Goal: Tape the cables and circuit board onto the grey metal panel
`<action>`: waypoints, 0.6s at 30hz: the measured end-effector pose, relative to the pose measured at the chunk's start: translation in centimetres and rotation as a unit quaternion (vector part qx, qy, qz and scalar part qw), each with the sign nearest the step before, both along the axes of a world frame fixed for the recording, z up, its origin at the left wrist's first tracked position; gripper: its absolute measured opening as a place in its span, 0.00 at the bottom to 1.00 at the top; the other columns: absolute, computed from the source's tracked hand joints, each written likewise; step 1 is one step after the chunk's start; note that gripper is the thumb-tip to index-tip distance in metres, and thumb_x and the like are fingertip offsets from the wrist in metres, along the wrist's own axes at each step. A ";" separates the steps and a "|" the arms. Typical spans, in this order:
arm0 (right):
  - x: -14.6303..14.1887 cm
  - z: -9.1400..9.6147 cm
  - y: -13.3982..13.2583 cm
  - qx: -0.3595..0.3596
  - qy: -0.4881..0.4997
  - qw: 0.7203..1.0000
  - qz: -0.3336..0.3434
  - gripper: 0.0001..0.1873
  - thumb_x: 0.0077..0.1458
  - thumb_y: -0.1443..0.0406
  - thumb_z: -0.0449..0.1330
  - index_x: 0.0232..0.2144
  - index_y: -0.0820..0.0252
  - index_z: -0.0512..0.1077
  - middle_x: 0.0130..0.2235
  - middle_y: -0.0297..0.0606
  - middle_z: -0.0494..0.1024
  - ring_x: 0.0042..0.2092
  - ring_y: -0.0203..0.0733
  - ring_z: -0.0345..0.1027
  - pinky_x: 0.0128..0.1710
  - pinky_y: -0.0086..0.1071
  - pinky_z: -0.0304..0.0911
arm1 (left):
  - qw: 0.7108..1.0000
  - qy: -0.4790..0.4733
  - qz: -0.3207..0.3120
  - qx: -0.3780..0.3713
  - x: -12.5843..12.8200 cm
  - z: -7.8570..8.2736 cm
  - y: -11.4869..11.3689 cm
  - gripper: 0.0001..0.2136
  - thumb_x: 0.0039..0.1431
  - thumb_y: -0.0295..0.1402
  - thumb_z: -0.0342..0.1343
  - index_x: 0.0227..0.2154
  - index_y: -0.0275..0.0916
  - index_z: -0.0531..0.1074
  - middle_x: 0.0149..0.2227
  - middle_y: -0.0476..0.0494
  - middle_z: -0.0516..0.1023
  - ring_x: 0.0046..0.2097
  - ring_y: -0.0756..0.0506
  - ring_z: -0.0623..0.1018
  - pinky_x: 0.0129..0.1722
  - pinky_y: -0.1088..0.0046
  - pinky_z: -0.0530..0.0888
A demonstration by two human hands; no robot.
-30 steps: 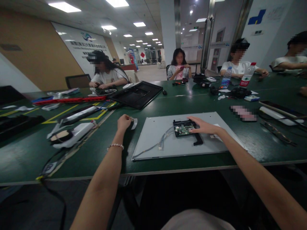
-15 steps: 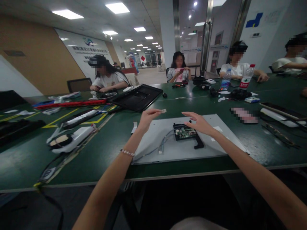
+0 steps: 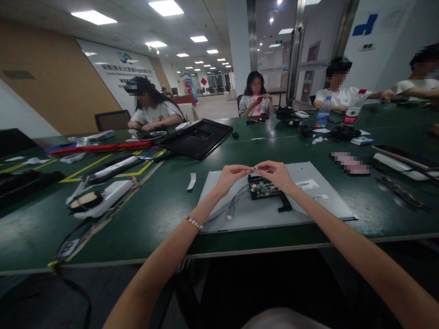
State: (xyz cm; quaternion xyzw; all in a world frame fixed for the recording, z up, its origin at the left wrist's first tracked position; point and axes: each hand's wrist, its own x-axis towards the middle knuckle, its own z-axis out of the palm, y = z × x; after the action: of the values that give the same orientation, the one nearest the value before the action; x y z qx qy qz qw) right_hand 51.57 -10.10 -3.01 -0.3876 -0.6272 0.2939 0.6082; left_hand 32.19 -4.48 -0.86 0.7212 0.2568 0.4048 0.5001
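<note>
My left hand (image 3: 230, 176) and my right hand (image 3: 276, 174) meet above a grey metal panel (image 3: 318, 205) lying flat on the green table (image 3: 154, 214). Both pinch a tiny pale piece (image 3: 254, 168) between their fingertips; I cannot make out what it is. Just under the hands a small green circuit board (image 3: 263, 187) sits in a black bracket (image 3: 284, 203) on the panel, with grey wires (image 3: 233, 203) trailing to the left. A white strip (image 3: 191, 181) lies on the table left of the panel.
A black monitor shell (image 3: 197, 136) lies further back. White and black parts (image 3: 99, 196), a red bar (image 3: 103, 147) and cables cover the left side. Bottles (image 3: 352, 109) and small items stand at the far right. Several other people sit around the table's far side.
My left hand left the white strip on the table, lifted a small piece and swung right. My right hand rose off the circuit board, and both now pinch the piece together.
</note>
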 end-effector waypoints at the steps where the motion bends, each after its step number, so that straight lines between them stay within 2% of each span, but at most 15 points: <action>1: 0.0 0.0 0.0 0.000 0.004 1.000 0.002 0.15 0.48 0.52 0.66 0.34 0.55 0.79 0.35 0.37 0.81 0.38 0.44 0.76 0.43 0.41 0.72 | 1.000 0.001 -0.006 0.001 0.1 0.0 -0.1 0.10 0.50 0.38 0.65 0.34 0.39 0.82 0.38 0.39 0.83 0.41 0.43 0.80 0.46 0.66 0.74; 3: 0.1 -0.1 0.1 0.008 -0.001 1.000 -0.006 0.14 0.49 0.53 0.66 0.33 0.55 0.79 0.36 0.37 0.81 0.38 0.44 0.76 0.43 0.40 0.71 | 1.000 0.017 -0.017 0.015 0.2 0.1 -0.3 0.12 0.52 0.39 0.64 0.37 0.38 0.81 0.40 0.39 0.82 0.43 0.43 0.80 0.47 0.65 0.74; 5: 0.6 0.0 0.2 0.031 -0.027 0.998 -0.044 0.12 0.52 0.55 0.64 0.33 0.56 0.79 0.37 0.38 0.81 0.40 0.44 0.75 0.43 0.39 0.71 | 0.996 0.064 -0.016 0.057 0.1 0.1 -0.5 0.15 0.55 0.39 0.61 0.44 0.38 0.78 0.42 0.38 0.82 0.45 0.43 0.80 0.49 0.63 0.73; 7: 1.4 0.0 0.4 0.064 -0.090 0.988 -0.104 0.10 0.55 0.58 0.61 0.34 0.56 0.79 0.39 0.39 0.81 0.42 0.44 0.75 0.46 0.39 0.70 | 0.984 0.129 0.004 0.122 0.0 -0.1 -0.4 0.19 0.58 0.39 0.58 0.51 0.40 0.74 0.48 0.39 0.79 0.49 0.42 0.78 0.50 0.62 0.73; 10: 3.1 -0.3 0.8 0.082 -0.225 0.955 -0.173 0.09 0.57 0.65 0.58 0.35 0.57 0.79 0.41 0.40 0.81 0.46 0.45 0.74 0.51 0.41 0.66 | 0.959 0.217 0.016 0.181 -0.3 -0.6 -0.2 0.26 0.59 0.42 0.56 0.59 0.43 0.65 0.60 0.39 0.70 0.59 0.41 0.70 0.54 0.61 0.71; 14: 4.3 -1.2 1.3 0.023 -0.368 0.912 -0.182 0.12 0.56 0.71 0.57 0.37 0.58 0.79 0.44 0.39 0.81 0.48 0.44 0.73 0.54 0.38 0.64 | 0.943 0.284 -0.035 0.170 -0.6 -1.1 -0.1 0.36 0.57 0.49 0.55 0.65 0.38 0.54 0.66 0.34 0.58 0.65 0.39 0.62 0.62 0.60 0.63; 18: 4.2 -2.0 1.7 -0.007 -0.409 0.896 -0.173 0.12 0.55 0.73 0.58 0.37 0.59 0.80 0.43 0.41 0.81 0.49 0.45 0.73 0.54 0.38 0.63 | 0.923 0.331 -0.101 0.167 -0.6 -0.9 -0.4 0.47 0.51 0.53 0.59 0.68 0.36 0.46 0.69 0.32 0.51 0.67 0.36 0.57 0.66 0.59 0.55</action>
State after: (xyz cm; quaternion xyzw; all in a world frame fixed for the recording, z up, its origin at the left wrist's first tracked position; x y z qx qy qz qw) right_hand 55.79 -8.36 -5.01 -0.5801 -0.7419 0.0035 0.3363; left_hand 31.63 -4.93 -1.74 0.9093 0.2623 0.1271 0.2971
